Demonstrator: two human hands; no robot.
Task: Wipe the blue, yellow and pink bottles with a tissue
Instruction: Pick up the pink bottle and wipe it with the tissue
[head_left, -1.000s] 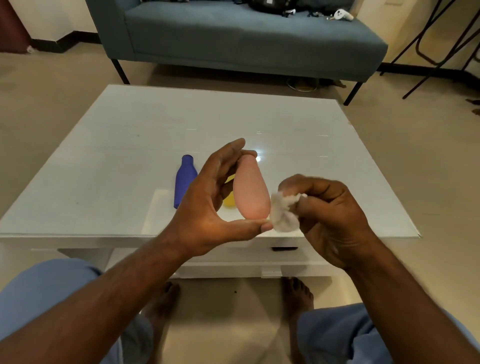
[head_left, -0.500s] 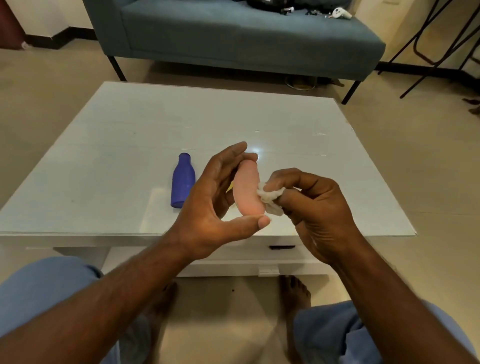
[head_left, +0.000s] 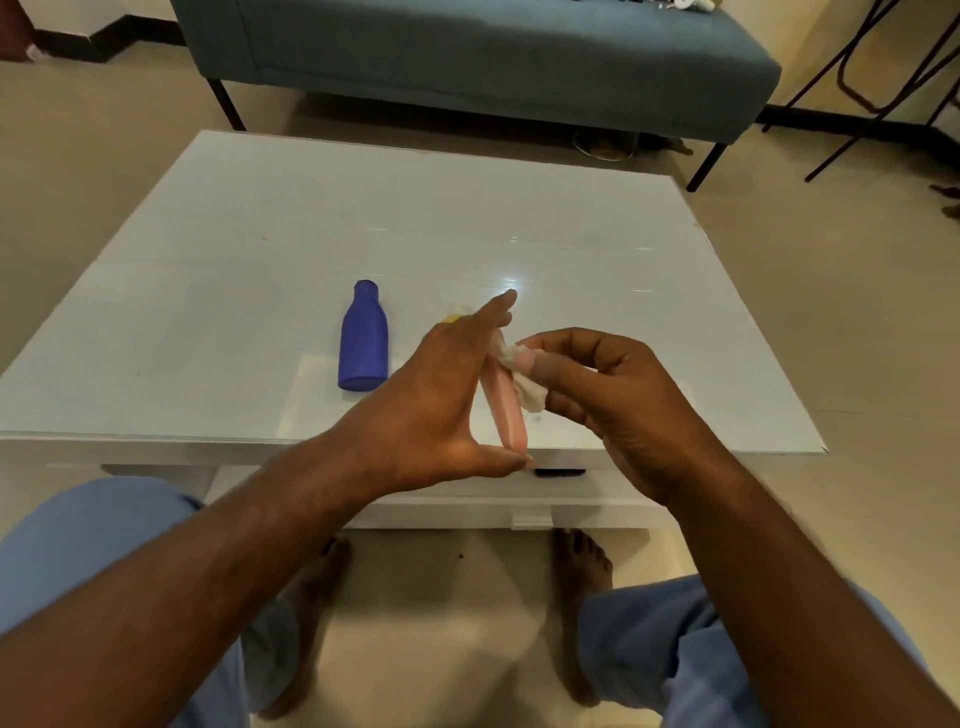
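My left hand (head_left: 441, 400) holds the pink bottle (head_left: 506, 410) end to end, thumb under its base and fingers along its top, above the table's near edge. My right hand (head_left: 608, 410) pinches a crumpled white tissue (head_left: 524, 384) and presses it against the pink bottle's right side. The blue bottle (head_left: 363, 340) lies flat on the white table (head_left: 260, 249), left of my hands, neck pointing away. Only a sliver of the yellow bottle (head_left: 451, 318) shows behind my left hand.
A grey-blue sofa (head_left: 493, 47) stands beyond the table. Black chair legs (head_left: 883, 88) are at the far right. My knees and bare feet are below the table's near edge, where a drawer front (head_left: 558, 472) shows.
The pink bottle has turned so its narrow side faces me. The tissue has moved up along its right side. The camera has tilted down slightly.
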